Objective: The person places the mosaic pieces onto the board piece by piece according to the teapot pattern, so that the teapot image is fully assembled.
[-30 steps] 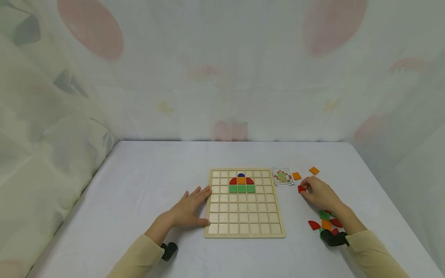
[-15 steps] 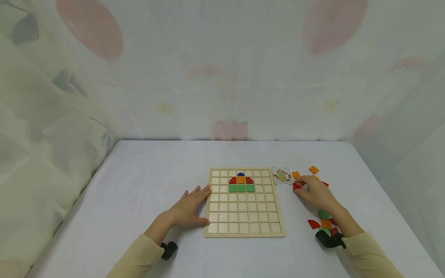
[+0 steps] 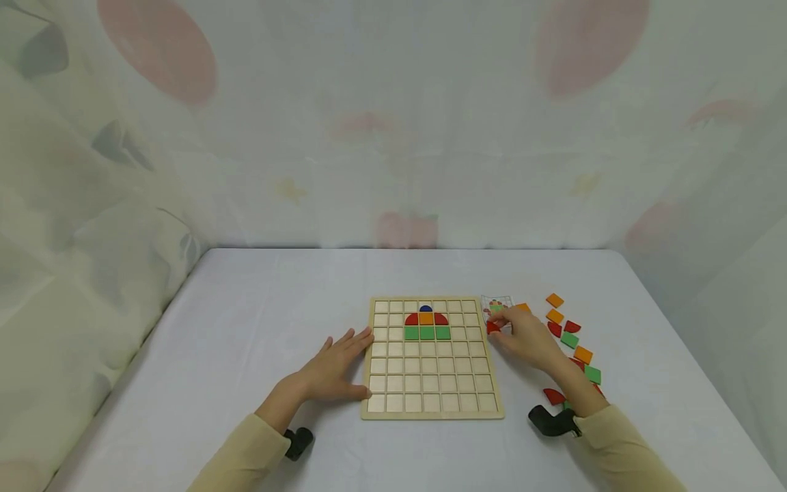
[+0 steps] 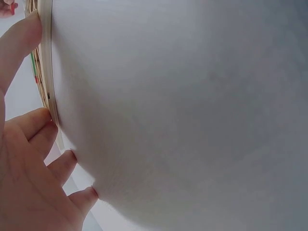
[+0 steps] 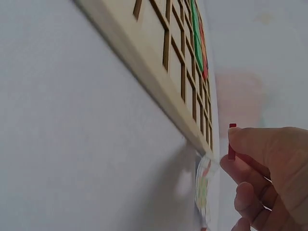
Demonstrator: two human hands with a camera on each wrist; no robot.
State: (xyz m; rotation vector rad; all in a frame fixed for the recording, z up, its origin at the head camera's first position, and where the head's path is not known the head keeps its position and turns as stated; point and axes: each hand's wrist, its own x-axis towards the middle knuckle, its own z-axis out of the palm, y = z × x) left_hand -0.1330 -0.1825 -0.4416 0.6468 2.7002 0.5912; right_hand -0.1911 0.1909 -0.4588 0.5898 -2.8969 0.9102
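A wooden grid board [image 3: 430, 384] lies mid-table. Near its top sit a blue half-round piece [image 3: 425, 309], an orange square [image 3: 426, 318] between two red quarter-round pieces, and a row of green squares [image 3: 427, 333]. My left hand [image 3: 332, 370] rests with spread fingers against the board's left edge; its fingertips touch the frame in the left wrist view. Between thumb and forefinger, my right hand [image 3: 530, 342] pinches a red piece [image 5: 232, 142], seen edge-on in the right wrist view, just off the board's right edge. This hand partly covers the pattern card [image 3: 495, 301].
Loose tiles lie to the right: orange squares [image 3: 555, 300], green squares [image 3: 593, 374] and red quarter-round pieces [image 3: 554, 396], some hidden beneath the right forearm. A black wrist camera [image 3: 550, 421] sits by the right sleeve, another [image 3: 299, 444] by the left.
My right hand has moved left with the red piece, from the loose tiles over to the card beside the board. The left hand has stayed in place.
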